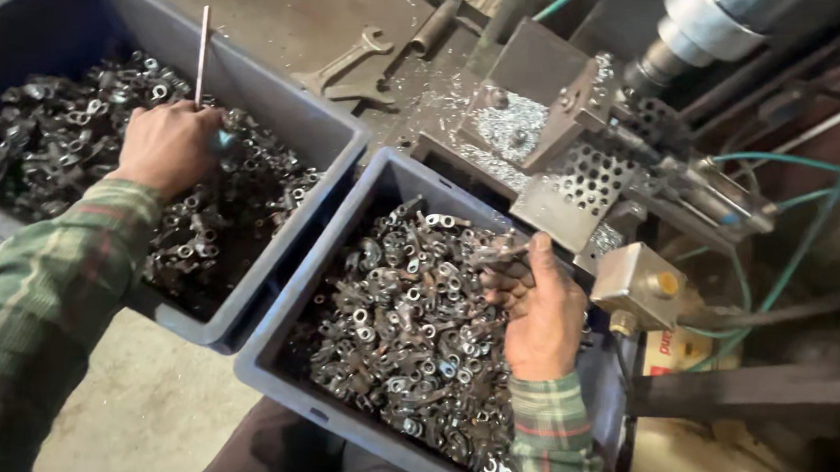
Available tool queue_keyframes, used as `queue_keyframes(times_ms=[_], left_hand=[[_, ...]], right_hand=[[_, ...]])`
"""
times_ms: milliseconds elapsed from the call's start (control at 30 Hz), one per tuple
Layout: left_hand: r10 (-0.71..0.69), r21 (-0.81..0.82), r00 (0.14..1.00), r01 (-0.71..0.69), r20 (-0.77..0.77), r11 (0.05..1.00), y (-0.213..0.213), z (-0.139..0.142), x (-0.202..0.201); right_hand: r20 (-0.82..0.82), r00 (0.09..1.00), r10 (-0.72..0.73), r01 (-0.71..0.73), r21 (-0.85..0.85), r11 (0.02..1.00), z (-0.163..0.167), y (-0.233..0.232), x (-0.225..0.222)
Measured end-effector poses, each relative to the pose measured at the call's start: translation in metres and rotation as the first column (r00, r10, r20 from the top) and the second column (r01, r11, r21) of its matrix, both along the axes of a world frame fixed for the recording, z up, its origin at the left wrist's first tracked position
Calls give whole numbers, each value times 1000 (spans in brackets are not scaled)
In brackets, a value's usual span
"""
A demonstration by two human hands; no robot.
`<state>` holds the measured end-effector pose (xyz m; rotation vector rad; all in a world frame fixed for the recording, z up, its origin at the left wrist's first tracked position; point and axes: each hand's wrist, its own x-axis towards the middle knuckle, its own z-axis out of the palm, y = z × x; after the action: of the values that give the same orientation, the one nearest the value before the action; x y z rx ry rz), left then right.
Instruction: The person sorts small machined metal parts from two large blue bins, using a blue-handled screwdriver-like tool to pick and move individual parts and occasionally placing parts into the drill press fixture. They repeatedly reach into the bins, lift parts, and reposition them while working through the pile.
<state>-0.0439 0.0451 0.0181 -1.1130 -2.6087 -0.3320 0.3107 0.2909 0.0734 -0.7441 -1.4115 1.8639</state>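
Two hands at work over two gray bins of small metal parts.

The left hand [168, 144] is closed around a thin metal rod [202, 53] that stands upright above the left bin [281, 108], its fist resting on the dark ring-shaped parts [42, 141] heaped there. The right hand [541, 309] has its grip closed on a few of the same small parts [502, 257] at the far edge of the right bin [284, 355], just beside the drilling machine [603, 150]. A wrench [345, 63] lies on the tabletop [288, 10] behind the bins.
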Motion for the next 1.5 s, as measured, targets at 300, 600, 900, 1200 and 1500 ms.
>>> queue_keyframes(times_ms=[300,600,900,1200,1500], left_hand=[[16,12,999,-16,31,1000,0,-4,-1],[-268,646,777,-223,570,730,7,36,25],[-798,782,185,-415,573,465,60,82,131],[-811,781,87,-345,578,520,108,72,207],[-594,779,567,-145,571,610,124,143,206]], right_hand=[[-82,997,5,-5,-6,1000,0,3,4],[185,980,-76,28,251,968,1,1,1],[234,968,-86,-108,707,699,2,-22,-3],[-59,965,254,-200,459,865,-4,-26,-2],[-92,993,68,-65,28,997,-23,-2,-5]])
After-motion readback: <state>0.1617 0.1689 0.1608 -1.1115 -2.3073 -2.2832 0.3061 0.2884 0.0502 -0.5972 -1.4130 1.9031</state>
